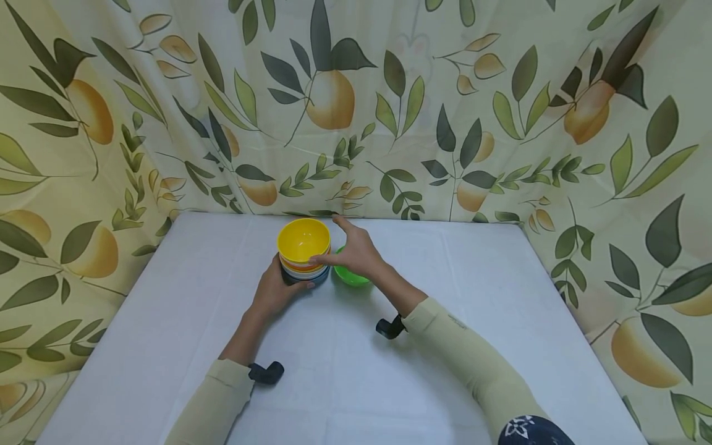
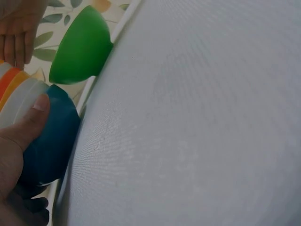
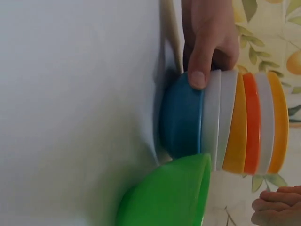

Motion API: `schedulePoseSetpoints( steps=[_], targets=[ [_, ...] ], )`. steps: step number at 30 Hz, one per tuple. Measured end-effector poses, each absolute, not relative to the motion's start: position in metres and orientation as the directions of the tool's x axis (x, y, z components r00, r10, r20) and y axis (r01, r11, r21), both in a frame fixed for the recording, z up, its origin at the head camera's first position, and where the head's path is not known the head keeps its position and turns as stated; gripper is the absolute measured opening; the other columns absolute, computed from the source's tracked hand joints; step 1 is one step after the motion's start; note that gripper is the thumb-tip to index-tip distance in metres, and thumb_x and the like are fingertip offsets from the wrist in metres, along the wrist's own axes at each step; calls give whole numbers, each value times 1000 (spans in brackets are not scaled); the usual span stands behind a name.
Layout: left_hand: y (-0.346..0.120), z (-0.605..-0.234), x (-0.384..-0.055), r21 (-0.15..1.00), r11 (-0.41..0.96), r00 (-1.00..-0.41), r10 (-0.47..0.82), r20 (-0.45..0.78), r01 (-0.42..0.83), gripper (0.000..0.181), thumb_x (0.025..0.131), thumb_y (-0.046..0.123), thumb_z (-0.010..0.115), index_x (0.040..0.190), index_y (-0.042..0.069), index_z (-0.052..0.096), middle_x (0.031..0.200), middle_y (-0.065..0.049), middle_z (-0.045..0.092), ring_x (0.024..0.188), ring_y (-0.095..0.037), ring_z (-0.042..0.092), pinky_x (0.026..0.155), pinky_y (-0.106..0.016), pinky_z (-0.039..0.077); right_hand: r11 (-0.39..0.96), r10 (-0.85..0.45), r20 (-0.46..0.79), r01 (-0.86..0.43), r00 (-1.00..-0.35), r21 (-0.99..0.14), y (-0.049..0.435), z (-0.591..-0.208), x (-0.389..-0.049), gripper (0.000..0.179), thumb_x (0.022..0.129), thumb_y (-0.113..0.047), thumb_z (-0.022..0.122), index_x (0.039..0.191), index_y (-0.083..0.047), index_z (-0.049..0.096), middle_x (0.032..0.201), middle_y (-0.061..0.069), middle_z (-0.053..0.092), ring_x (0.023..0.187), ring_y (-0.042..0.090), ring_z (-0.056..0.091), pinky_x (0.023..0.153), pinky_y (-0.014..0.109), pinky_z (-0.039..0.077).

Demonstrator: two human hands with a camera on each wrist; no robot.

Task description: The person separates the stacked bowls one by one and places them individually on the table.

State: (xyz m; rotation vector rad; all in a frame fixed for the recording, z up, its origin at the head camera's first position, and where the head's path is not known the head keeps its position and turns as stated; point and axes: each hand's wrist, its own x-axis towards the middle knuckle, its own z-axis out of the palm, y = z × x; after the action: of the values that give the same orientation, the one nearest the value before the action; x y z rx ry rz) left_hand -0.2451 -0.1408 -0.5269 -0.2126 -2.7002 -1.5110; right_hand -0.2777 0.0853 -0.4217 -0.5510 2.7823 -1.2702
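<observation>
A stack of nested bowls stands upright at the back of the table. Its top is a yellow bowl point(image 1: 303, 240); beneath come white, orange and yellow rims, down to a blue bowl point(image 3: 181, 117) at the bottom. My left hand point(image 1: 274, 290) grips the stack low down, its thumb over the blue bowl's side and its fingers behind. Beside the stack's upper right, my right hand point(image 1: 358, 250) has its fingers and thumb spread and holds nothing; the right wrist view shows those fingers point(image 3: 277, 207) apart from the bowls. Partly under this hand sits a green bowl point(image 1: 351, 276).
A white cloth covers the table point(image 1: 345, 371). Right behind the bowls, at the table's back edge, hangs a curtain point(image 1: 411, 123) printed with fruit and leaves. A black wrist mount point(image 1: 268, 372) sticks out from the left sleeve, another point(image 1: 390, 327) from the right.
</observation>
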Motion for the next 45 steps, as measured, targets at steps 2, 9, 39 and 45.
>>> schedulePoseSetpoints(
  steps=[2,9,39,45],
  targets=[
    [-141,-527,-245,844,518,-990,98,100,137,103,82,30,94,160,9,30,153,-15,49,141,-33,47,123,-52,32,605,-344,111,-310,-933,-733,80,-420,-279,112,75,-50,94,160,-2,39,162,15,44,148,34,42,117,55,41],
    [-141,-526,-247,843,521,-990,97,99,135,104,82,34,93,161,10,30,153,-14,49,140,-33,47,122,-52,33,617,-385,103,-339,-917,-710,68,-421,-283,117,73,-50,95,160,2,37,155,20,51,140,32,52,114,49,47],
    [-142,-527,-246,843,514,-987,102,122,158,103,82,34,93,160,9,30,152,-13,50,139,-32,47,122,-53,34,567,-410,152,-382,-899,-730,61,-428,-284,99,73,-46,96,152,-9,49,129,4,68,112,19,65,95,36,57],
    [-142,-528,-245,846,510,-987,107,118,156,103,82,34,93,160,9,30,151,-13,50,140,-31,47,122,-53,32,575,-404,146,-375,-903,-727,60,-429,-283,98,75,-47,95,152,-9,49,128,4,69,110,18,66,93,35,58]
  ],
)
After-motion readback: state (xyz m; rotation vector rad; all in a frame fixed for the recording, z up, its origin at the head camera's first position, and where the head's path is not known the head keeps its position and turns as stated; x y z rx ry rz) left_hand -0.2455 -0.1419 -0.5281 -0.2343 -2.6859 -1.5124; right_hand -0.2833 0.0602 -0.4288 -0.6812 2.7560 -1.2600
